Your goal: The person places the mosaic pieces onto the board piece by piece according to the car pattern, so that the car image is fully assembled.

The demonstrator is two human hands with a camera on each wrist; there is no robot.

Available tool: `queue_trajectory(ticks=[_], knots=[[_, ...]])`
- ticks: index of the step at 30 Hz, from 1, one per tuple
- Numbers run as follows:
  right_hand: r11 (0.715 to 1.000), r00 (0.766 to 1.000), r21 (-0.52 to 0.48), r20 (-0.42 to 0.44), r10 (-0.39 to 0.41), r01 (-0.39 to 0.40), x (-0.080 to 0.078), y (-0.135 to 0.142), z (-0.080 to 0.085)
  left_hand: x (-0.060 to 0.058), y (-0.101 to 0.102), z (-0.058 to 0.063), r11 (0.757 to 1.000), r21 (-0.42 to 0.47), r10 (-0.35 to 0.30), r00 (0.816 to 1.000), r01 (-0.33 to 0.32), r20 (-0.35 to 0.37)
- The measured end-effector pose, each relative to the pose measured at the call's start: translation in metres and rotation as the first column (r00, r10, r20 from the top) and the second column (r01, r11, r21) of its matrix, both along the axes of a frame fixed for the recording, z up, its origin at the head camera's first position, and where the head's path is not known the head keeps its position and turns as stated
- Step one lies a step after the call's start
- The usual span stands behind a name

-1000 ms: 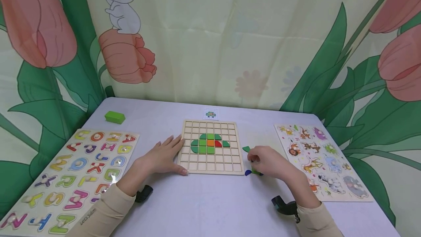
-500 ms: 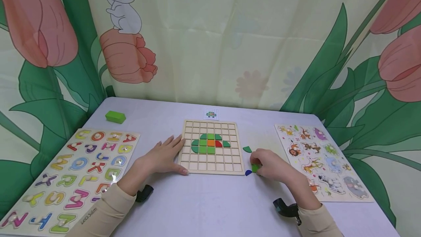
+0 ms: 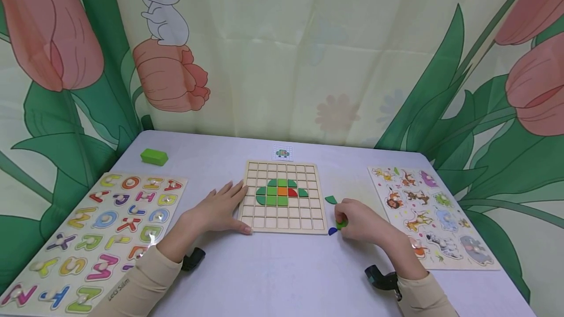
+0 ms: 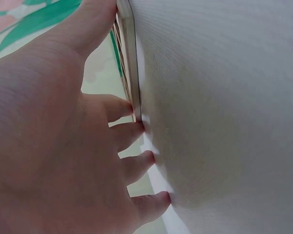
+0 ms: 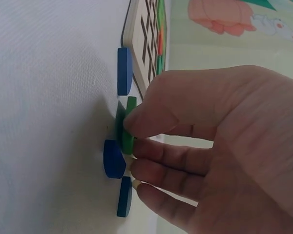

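My left hand [image 3: 219, 208] lies spread at the left side of a wooden grid board [image 3: 308, 225], thumb at the near corner and fingertips along its edge. Green, orange and red tiles fill some of the board's middle cells. Just right of the board, my right hand [image 3: 362, 220] pinches a green tile [image 5: 130, 109] between thumb and fingers, close over the table. Around it lie blue pieces: one near the board [image 5: 124, 71], a thick one [image 5: 114, 160] beside the green tile, and another [image 5: 124, 197] below the fingertips. A dark green quarter-round tile [image 3: 331, 199] lies beyond the hand.
A small picture card [image 3: 282, 152] lies behind the board. At the left are a letter puzzle board [image 3: 105, 248] and a green block [image 3: 154, 157]. An animal puzzle board [image 3: 467, 229] stands to the right. A printed curtain [image 3: 273, 62] hangs behind the table.
My right hand has moved slightly from beside the dark green quarter-round tile to the brighter green tile, which now appears tilted in its fingers. The left hand and board have stayed put.
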State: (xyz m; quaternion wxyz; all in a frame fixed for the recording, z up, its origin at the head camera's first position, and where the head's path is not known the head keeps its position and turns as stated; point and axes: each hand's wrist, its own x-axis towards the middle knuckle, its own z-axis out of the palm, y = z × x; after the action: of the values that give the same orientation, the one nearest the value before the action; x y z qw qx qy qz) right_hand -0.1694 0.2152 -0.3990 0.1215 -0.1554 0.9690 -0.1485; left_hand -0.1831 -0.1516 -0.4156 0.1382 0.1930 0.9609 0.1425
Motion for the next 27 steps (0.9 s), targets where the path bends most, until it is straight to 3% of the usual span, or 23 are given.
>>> queue_trajectory(ticks=[15, 27], knots=[[1.000, 1.000, -0.017, -0.009, -0.017, 0.017, -0.003, -0.006, 0.002, 0.000, -0.001, -0.001, 1.000, 0.004, 0.006, 1.000, -0.006, 0.001], [0.997, 0.997, -0.059, -0.070, 0.039, -0.043, -0.007, -0.016, 0.003, 0.000, 0.000, 0.001, 1.000, 0.007, 0.007, 1.000, -0.008, 0.014]])
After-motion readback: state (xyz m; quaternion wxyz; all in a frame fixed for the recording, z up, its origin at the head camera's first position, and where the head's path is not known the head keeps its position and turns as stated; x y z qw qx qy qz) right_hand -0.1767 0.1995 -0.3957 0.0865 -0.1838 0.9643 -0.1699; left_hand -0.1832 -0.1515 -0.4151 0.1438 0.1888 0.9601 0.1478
